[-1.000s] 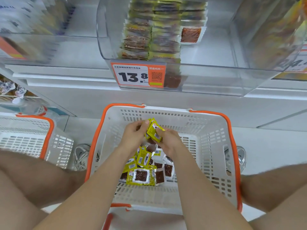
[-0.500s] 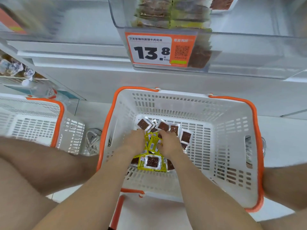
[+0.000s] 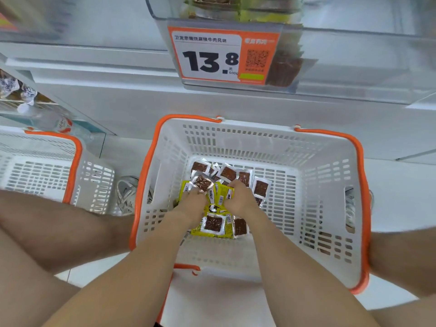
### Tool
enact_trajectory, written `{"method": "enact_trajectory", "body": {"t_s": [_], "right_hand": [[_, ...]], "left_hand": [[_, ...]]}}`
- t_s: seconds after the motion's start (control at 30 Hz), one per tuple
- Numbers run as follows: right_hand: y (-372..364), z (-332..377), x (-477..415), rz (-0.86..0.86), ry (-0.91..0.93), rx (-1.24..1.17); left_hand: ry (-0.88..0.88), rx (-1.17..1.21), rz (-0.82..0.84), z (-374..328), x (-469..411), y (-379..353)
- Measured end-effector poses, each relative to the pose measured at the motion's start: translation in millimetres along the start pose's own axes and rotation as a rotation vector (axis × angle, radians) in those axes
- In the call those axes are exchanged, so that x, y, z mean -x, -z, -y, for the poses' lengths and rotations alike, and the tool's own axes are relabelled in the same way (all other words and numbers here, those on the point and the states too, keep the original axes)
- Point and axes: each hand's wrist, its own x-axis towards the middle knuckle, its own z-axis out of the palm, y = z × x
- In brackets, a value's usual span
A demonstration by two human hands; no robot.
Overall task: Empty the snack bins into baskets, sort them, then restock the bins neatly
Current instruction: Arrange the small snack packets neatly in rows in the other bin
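Observation:
A white basket with an orange rim (image 3: 328,185) stands on the floor between my knees. On its bottom lies a pile of small snack packets, some yellow (image 3: 212,228), some clear with brown contents (image 3: 227,173). Both hands are down in the pile. My left hand (image 3: 194,201) grips yellow packets, with a clear one at its fingertips. My right hand (image 3: 238,197) grips yellow packets (image 3: 223,195) between the two hands. Above hangs a clear snack bin (image 3: 236,17) with stacked packets behind a 13.8 price tag (image 3: 207,57).
A second white basket with orange rim (image 3: 47,171) stands to the left, nothing visible inside it. My bare knees flank the middle basket, and shoes (image 3: 127,194) show beside it. More clear bins line the white shelf above; a lower shelf at far left holds wrapped sweets (image 3: 14,88).
Both hands dropped from above the basket, where they held a yellow packet, down into the pile. The view tilted down and moved closer to the basket.

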Motion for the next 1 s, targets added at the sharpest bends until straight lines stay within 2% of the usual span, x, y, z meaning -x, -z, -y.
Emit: {"method": "enact_trajectory", "body": {"t_s": [0.1, 0.2, 0.4, 0.53, 0.67, 0.73, 0.77, 0.83, 0.9, 0.93, 1.0], "right_hand": [[4.5, -0.5, 2.8, -0.034, -0.047, -0.119], [15.3, 4.7, 8.5, -0.062, -0.039, -0.205], [55.3, 19.4, 23.7, 0.049, 0.005, -0.44], [74.2, 31.4, 33.3, 0.203, 0.057, -0.421], [99.0, 48.6, 51.5, 0.248, 0.125, -0.434], [114.5, 58.2, 66.3, 0.188, 0.121, -0.437], [123.0, 61.9, 70.9, 0.094, 0.112, -0.427], [140.4, 66.2, 76.0, -0.209, 0.08, -0.418], [157.4, 73.3, 86.0, -0.415, 0.087, -0.601], [162.5, 81.2, 97.2, -0.422, 0.109, -0.745], [164.2, 96.8, 120.0, -0.314, 0.162, -0.911]], "left_hand": [[0.05, 0.037, -0.062, -1.2, 2.2, 1.8], [0.106, 0.175, -0.159, 4.2, 8.2, 9.7], [0.095, 0.88, -0.361, 8.9, 17.0, 51.4], [0.029, 1.122, -0.286, 13.5, 20.8, 79.6], [-0.099, 1.241, -0.24, 6.0, 52.0, 119.6], [-0.122, 1.354, -0.277, 4.6, 61.8, 129.9], [-0.098, 1.416, -0.315, 3.4, 65.6, 133.8], [0.012, 1.517, -0.423, 1.3, 73.6, 141.2], [0.056, 1.571, -0.496, -4.8, 84.7, 150.3], [0.041, 1.585, -0.518, -9.3, 90.4, 154.2], [-0.009, 1.606, -0.505, -19.6, 100.9, 161.6]]}}
